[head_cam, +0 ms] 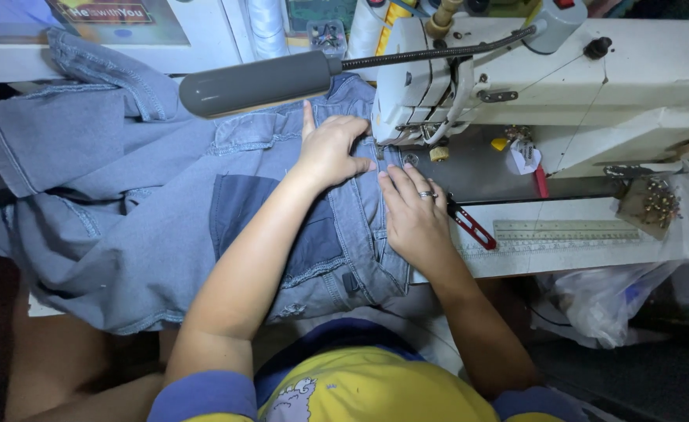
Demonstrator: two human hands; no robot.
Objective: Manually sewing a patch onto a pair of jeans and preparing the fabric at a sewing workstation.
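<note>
My left hand (330,150) pressed flat and open on the jeans (149,195); my right hand (413,215) lay flat beside it, steadying the seam under the sewing machine (469,70); neither gripped anything.

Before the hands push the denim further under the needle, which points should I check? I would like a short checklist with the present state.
1. Left hand flat on the denim garment: ok.
2. Right hand flat on the seam edge: ok.
3. Fingertips away from the needle: cannot tell, the sewing machine head hides it.
4. Lamp over the work area: ok.
5. Red-handled tool clear of the fabric: ok.
</note>
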